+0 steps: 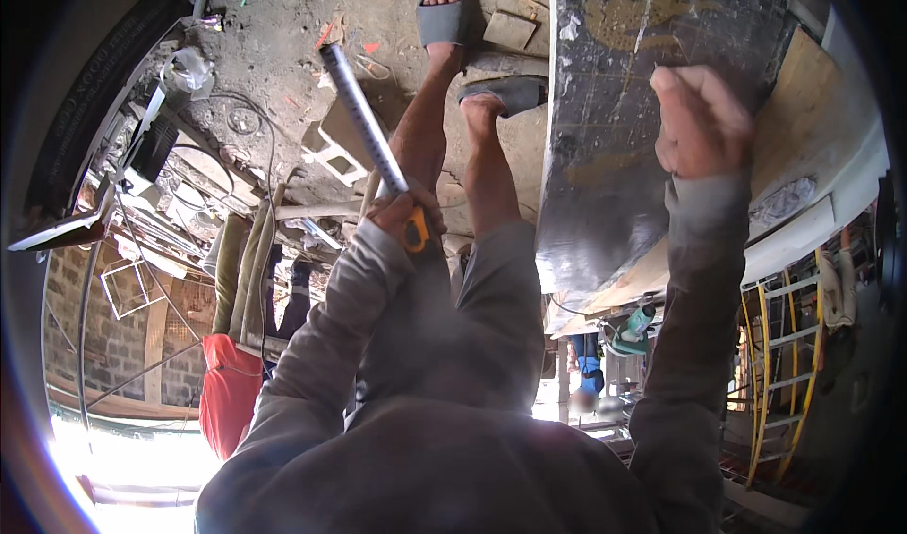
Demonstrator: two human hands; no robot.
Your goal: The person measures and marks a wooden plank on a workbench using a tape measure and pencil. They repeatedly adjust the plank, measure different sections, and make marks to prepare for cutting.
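My left hand (408,211), low in front of my thigh, is closed around the orange loop handle of what looks like a handsaw (364,118). Its long, narrow, pale blade points up and away to the left, ending in a dark tip. On the right, my right hand (699,123) is held over a dark, scuffed board (614,170), slightly blurred. Its fingers are curled together; whatever they may hold is too small to make out. Whether this hand touches the board I cannot tell.
Concrete blocks (340,142), cables and scrap litter the ground at left. My sandalled feet (442,13) stand left of the board. A green power tool (635,328) lies near the board's lower edge, a yellow ladder (789,373) at far right, and red cloth (227,397) hangs lower left.
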